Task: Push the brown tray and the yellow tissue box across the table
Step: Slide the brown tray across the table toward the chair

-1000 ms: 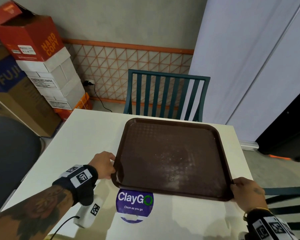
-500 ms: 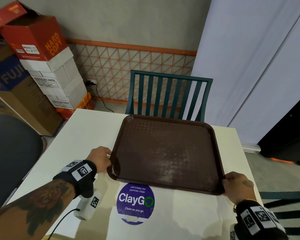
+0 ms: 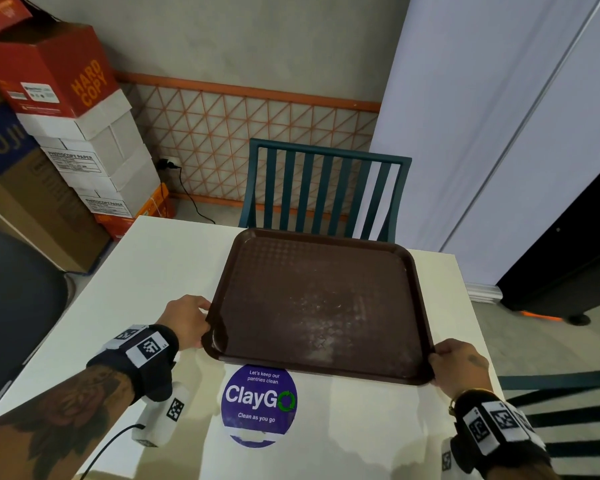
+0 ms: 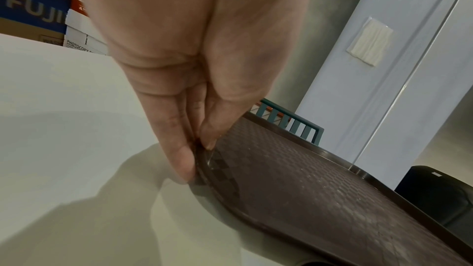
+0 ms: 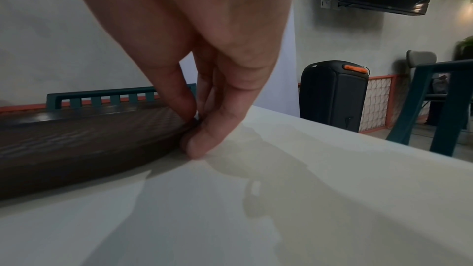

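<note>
brown tray [image 3: 321, 303] — flat on the white table [image 3: 146, 271], far edge by the green chair [image 3: 326, 188] | left hand [image 3: 187, 320] pinches its near-left rim | right hand [image 3: 459, 367] pinches its near-right corner | ClayGo sticker [image 3: 258, 403] — just beside the near edge

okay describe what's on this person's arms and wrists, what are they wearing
Each wrist carries a black strap with white blocks bearing black square-code markers: left wrist band, right wrist band. The left forearm is bare and tattooed, with a thin black cable trailing beside it.
</note>
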The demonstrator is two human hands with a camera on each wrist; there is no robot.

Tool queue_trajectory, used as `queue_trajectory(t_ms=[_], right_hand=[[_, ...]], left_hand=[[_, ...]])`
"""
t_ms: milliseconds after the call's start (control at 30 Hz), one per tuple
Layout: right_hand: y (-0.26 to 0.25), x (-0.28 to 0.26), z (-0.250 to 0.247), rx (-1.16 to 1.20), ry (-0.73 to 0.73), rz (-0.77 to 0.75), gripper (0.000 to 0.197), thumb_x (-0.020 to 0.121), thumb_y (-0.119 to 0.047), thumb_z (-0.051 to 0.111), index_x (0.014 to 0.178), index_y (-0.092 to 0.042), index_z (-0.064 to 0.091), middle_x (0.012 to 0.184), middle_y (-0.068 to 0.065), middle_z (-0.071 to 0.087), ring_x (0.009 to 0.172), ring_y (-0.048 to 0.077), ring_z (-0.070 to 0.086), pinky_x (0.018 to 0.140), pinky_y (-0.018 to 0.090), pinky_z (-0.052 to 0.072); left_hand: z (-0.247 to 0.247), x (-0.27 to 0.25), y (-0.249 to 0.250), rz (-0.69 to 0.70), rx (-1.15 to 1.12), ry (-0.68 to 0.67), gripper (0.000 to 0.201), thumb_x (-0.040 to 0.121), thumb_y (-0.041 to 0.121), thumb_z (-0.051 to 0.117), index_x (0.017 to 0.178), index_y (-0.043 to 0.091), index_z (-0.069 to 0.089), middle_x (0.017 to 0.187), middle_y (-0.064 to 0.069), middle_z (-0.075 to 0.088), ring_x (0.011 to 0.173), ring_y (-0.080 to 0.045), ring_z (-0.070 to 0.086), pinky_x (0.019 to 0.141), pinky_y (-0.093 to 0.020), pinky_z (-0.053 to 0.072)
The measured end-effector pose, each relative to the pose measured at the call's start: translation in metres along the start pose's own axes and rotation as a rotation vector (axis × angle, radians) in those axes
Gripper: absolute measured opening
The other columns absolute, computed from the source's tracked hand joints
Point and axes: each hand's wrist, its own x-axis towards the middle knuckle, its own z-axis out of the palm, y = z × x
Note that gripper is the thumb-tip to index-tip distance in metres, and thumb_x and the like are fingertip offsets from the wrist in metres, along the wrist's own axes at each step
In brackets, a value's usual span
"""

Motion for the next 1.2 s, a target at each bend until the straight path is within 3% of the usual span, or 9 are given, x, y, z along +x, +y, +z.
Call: queue_trajectory(t_ms=[200, 333, 500, 667, 867, 967, 1067, 1200], right_hand=[[0.001, 0.002, 0.0, 0.004, 0.0, -0.012, 0.012, 0.084, -0.007, 0.059, 0.085, -0.01, 0.071, 0.085, 0.017, 0.073, 0.082, 0.035, 0.07, 0.086, 0.045, 0.058], [0.001, 0.003, 0.001, 0.01, 0.009, -0.016, 0.013, 0.084, -0.006, 0.058, 0.086, -0.009, 0.071, 0.085, 0.019, 0.071, 0.083, 0.036, 0.069, 0.084, 0.046, 0.059], [0.002, 0.002, 0.0, 0.005, 0.015, -0.024, 0.015, 0.084, -0.005, 0.058, 0.074, -0.015, 0.064, 0.085, 0.019, 0.07, 0.083, 0.037, 0.069, 0.084, 0.046, 0.059], [0.0, 0.001, -0.002, -0.043, 0.017, -0.04, 0.018, 0.084, -0.002, 0.057, 0.069, -0.012, 0.062, 0.086, 0.02, 0.071, 0.088, 0.037, 0.066, 0.087, 0.038, 0.055], [-0.001, 0.002, -0.002, -0.081, -0.002, -0.007, 0.017, 0.085, -0.004, 0.057, 0.092, -0.005, 0.072, 0.094, 0.019, 0.072, 0.098, 0.037, 0.063, 0.09, 0.037, 0.053], [0.001, 0.005, -0.001, -0.071, -0.008, 0.001, 0.015, 0.084, -0.006, 0.058, 0.088, -0.006, 0.072, 0.091, 0.018, 0.072, 0.092, 0.036, 0.067, 0.09, 0.04, 0.056], [0.004, 0.008, -0.003, -0.068, -0.032, 0.005, 0.009, 0.084, -0.013, 0.063, 0.089, -0.008, 0.068, 0.095, 0.015, 0.069, 0.093, 0.035, 0.067, 0.088, 0.044, 0.058], [0.009, -0.002, -0.013, -0.03, -0.004, 0.026, 0.023, 0.086, -0.026, 0.064, 0.105, -0.014, 0.059, 0.105, 0.016, 0.063, 0.07, 0.023, 0.071, 0.072, 0.042, 0.063]], left_hand=[[0.002, 0.0, -0.003, 0.014, 0.002, 0.01, 0.037, 0.084, -0.006, 0.057, 0.118, 0.005, 0.064, 0.101, -0.02, 0.074, 0.086, -0.037, 0.072, 0.083, -0.048, 0.061], [0.003, -0.003, -0.001, 0.029, 0.076, 0.028, 0.036, 0.085, -0.001, 0.059, 0.12, 0.008, 0.064, 0.103, -0.018, 0.075, 0.082, -0.029, 0.07, 0.076, -0.033, 0.057], [0.002, -0.004, 0.0, 0.038, 0.12, 0.042, 0.036, 0.086, 0.002, 0.059, 0.122, 0.009, 0.064, 0.108, -0.017, 0.074, 0.084, -0.026, 0.066, 0.077, -0.03, 0.052], [0.002, -0.003, -0.001, 0.041, 0.132, 0.035, 0.036, 0.087, 0.002, 0.058, 0.123, 0.008, 0.063, 0.109, -0.017, 0.074, 0.082, -0.024, 0.065, 0.076, -0.029, 0.051], [0.004, 0.0, -0.002, 0.044, 0.143, 0.043, 0.036, 0.086, 0.0, 0.058, 0.121, 0.007, 0.064, 0.108, -0.019, 0.073, 0.082, -0.026, 0.064, 0.076, -0.03, 0.05], [0.003, 0.0, -0.003, 0.04, 0.157, 0.043, 0.036, 0.086, 0.002, 0.06, 0.121, 0.009, 0.065, 0.109, -0.017, 0.074, 0.087, -0.028, 0.067, 0.08, -0.031, 0.052], [-0.001, -0.004, -0.003, 0.027, 0.164, 0.058, 0.041, 0.084, 0.011, 0.064, 0.125, 0.01, 0.062, 0.117, -0.015, 0.071, 0.1, -0.032, 0.068, 0.093, -0.037, 0.053], [-0.017, -0.02, -0.001, 0.065, 0.191, 0.094, 0.042, 0.084, 0.02, 0.068, 0.124, 0.012, 0.062, 0.123, -0.013, 0.068, 0.111, -0.031, 0.063, 0.101, -0.039, 0.049]])
